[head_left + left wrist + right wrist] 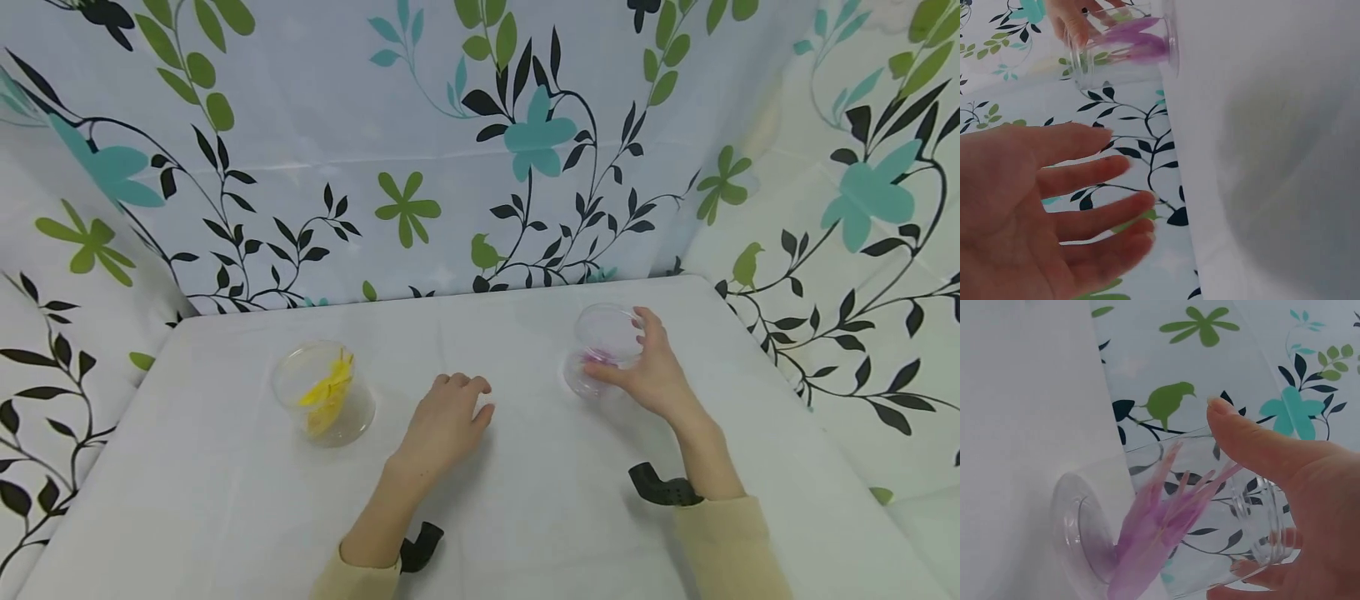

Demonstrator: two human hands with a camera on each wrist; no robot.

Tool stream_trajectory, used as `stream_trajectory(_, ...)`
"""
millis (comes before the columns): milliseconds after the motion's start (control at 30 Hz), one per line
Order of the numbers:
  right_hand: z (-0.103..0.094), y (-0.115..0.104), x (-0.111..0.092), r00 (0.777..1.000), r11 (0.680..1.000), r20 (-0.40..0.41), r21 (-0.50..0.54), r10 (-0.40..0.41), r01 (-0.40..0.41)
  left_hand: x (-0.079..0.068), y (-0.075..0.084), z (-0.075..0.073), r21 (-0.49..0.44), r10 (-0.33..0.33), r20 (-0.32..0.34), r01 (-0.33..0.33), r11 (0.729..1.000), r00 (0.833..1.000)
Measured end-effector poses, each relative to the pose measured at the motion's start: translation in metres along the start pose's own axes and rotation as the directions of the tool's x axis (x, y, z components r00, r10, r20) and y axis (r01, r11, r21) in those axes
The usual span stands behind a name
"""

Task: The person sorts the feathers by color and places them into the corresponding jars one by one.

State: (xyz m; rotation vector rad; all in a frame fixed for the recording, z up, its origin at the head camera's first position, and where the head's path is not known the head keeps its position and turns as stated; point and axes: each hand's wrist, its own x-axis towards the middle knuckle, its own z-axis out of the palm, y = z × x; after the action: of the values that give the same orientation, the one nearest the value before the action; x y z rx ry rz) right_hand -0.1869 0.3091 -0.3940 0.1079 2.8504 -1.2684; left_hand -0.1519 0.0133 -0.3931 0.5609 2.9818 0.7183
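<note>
My right hand (658, 379) grips a clear jar (1079, 531) near its mouth, thumb on one side and fingers round the other. The jar stands upright on the table, and purple-pink feather-like pieces (1157, 525) lean inside it. Over the middle of the table my left hand (444, 419) holds nothing, its fingers spread and slightly bent, palm facing the right-hand jar. To its left stands a second clear jar (360, 417) with yellow feather-like pieces (330, 396) inside.
A white cloth covers the table (525, 500). Behind it and at both sides hangs a curtain (315, 158) printed with leaves, flowers and birds. Dark curved bands (663, 487) sit at both wrists, beside pale yellow sleeves (727, 542).
</note>
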Motion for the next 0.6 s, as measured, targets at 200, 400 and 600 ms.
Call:
stream_trajectory(200, -0.014, -0.014, -0.014, 0.996, 0.986, -0.044, -0.152, -0.083, 0.075, -0.028, -0.01, -0.019, 0.141, -0.037, 0.024, 0.033, 0.989, 0.999)
stream_trajectory(400, -0.016, -0.045, -0.04, 0.954, 0.929, -0.047, -0.243, -0.297, 0.278, -0.037, -0.007, -0.037, 0.156, -0.083, -0.007, 0.083, 0.984, 0.997)
stream_trajectory(600, 0.001, -0.062, -0.05, 0.92, 0.876, 0.035, -0.293, -0.391, 0.383, -0.03, -0.012, -0.042, 0.176, -0.075, -0.099, 0.092, 0.98, 0.992)
